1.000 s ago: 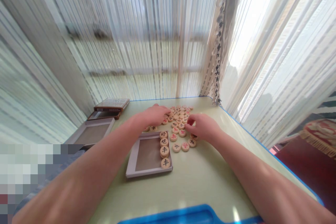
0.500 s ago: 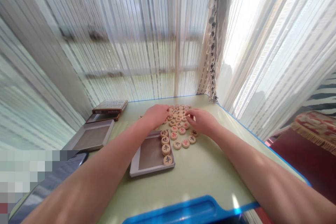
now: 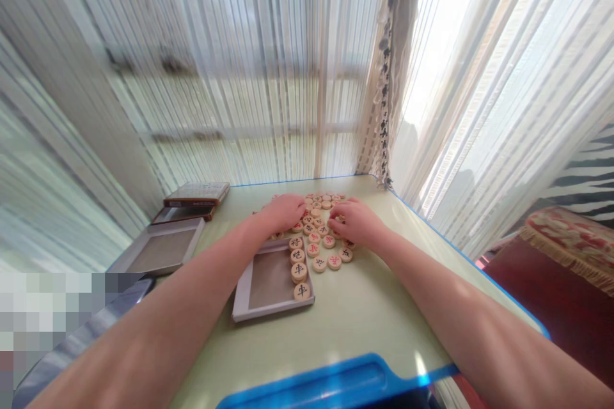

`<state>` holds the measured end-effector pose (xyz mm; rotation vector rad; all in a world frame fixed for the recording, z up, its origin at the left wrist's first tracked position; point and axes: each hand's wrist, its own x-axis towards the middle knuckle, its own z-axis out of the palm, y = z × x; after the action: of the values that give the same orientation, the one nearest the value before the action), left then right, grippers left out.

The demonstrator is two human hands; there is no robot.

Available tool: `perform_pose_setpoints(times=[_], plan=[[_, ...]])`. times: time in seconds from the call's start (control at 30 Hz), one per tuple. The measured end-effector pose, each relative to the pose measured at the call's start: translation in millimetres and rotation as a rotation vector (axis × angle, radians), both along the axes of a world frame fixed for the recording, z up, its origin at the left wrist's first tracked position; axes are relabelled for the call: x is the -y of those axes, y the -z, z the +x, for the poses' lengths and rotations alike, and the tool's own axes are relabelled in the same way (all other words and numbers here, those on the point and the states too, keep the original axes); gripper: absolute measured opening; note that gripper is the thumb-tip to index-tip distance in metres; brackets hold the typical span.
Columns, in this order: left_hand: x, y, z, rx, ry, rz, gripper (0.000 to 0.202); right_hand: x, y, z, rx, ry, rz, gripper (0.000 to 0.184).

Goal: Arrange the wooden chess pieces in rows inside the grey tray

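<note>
Several round wooden xiangqi pieces, marked in red or black, lie spread over the table between and around my hands. My left hand rests low over the pieces on the left; its fingers bend loosely down and the thumb side is hidden. On the right, my right hand reaches in with fingers curved and thumb apart, touching or just above pieces that it partly covers. Below my left hand lies a shallow open box tray. Along its right side runs a column of black-marked xiangqi pieces, some stacked.
The pale green table has a blue edge and a blue front tray. At left lie another shallow box part and a flat brown box. String curtains hang behind. A red patterned cover is at right.
My right hand has moved slightly left and down over the pieces, its fingers lower. My left hand has shifted a little left. The whole view has drifted slightly.
</note>
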<state>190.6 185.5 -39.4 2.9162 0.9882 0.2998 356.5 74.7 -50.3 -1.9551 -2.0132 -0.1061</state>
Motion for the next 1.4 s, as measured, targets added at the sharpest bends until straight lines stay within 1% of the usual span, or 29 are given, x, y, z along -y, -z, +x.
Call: perform_pose_setpoints(times=[0.1,0.2,0.3,0.37,0.43,0.53,0.6,0.67,0.8,0.9,1.0,1.07,1.17,1.33,1.4], plan=[[-2.2,0.1,-1.3,-0.052,-0.006,-0.029,0.036,-2.0,2.2,1.4,-0.075,0.068,-0.029,0.020],[-2.1,-0.1,-2.8,-0.058,0.006,-0.033,0.036,-2.9,3.9,3.5,-0.122,0.083,-0.014,0.017],[0.9,-2.6,-2.8,-0.046,-0.009,-0.024,0.037,-3.2,5.3,4.6,-0.156,0.070,0.051,0.014],[3.6,-6.0,-1.7,-0.031,-0.010,-0.028,0.033,-3.5,6.5,3.9,-0.212,0.050,0.118,0.019],[6.2,-10.4,-0.4,-0.016,0.023,-0.074,0.026,-3.5,7.5,2.0,-0.286,0.045,0.147,0.025],[9.7,-16.2,1.4,-0.072,0.118,-0.211,0.025,-2.2,7.5,-1.6,-0.342,0.037,0.109,0.025],[11.6,-18.3,1.8,-0.120,0.134,-0.225,0.026,-0.6,6.2,-3.3,-0.334,0.007,0.084,0.023],[12.9,-18.9,1.4,-0.132,0.114,-0.179,0.024,1.3,4.5,-3.8,-0.309,-0.043,0.076,0.021],[12.1,-17.2,-0.4,-0.113,0.090,-0.175,0.019,4.7,2.1,-2.9,-0.215,-0.150,0.117,0.021],[10.1,-15.5,-0.6,-0.084,0.082,-0.116,0.019,6.5,1.8,-3.1,-0.181,-0.262,0.140,0.022],[9.9,-14.8,0.3,-0.092,0.119,-0.059,0.021,7.4,2.5,-4.3,-0.156,-0.356,0.118,0.020],[11.0,-14.8,0.7,-0.120,0.139,-0.027,0.021,7.6,3.3,-4.7,-0.138,-0.367,0.107,0.020],[13.1,-15.0,0.8,-0.170,0.150,-0.002,0.022,7.4,4.7,-4.0,-0.117,-0.327,0.113,0.020],[13.5,-13.2,1.7,-0.178,0.036,-0.089,0.024,5.8,5.7,-1.7,-0.093,-0.287,0.117,0.020],[12.4,-11.9,1.9,-0.163,0.011,-0.113,0.026,6.1,5.3,-1.9,-0.083,-0.262,0.116,0.022]])
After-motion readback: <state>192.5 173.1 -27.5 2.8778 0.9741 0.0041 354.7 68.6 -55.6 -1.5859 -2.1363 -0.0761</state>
